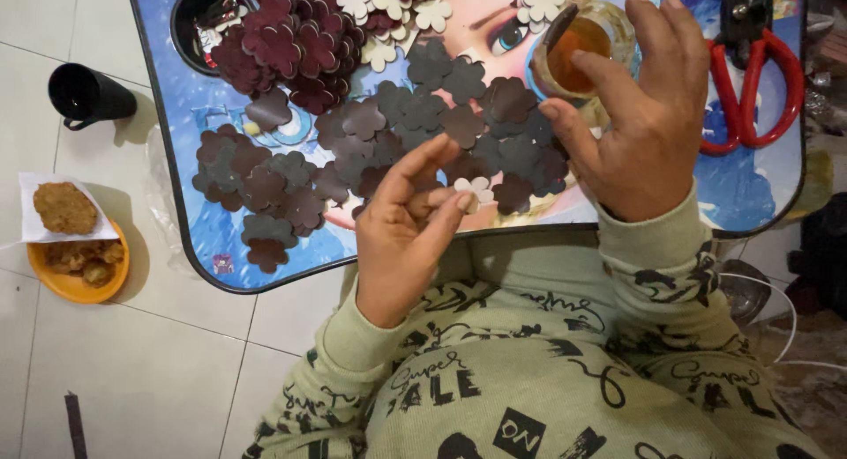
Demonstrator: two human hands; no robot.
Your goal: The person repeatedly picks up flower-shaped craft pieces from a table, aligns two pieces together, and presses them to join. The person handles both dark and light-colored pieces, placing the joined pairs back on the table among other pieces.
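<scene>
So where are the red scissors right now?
In the head view, the red-handled scissors lie at the lap table's far right edge, just beyond the right hand, which is at a small jar of amber liquid.

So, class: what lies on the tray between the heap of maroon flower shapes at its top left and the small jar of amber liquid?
In the head view, dark grey-brown flower cutouts lie overlapping between the maroon heap and the jar, with a few cream ones above them.

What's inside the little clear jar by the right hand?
The jar holds an amber-orange liquid with a dark stick or brush leaning in it. The right hand covers the jar's lower right side, so its bottom cannot be seen.
</scene>
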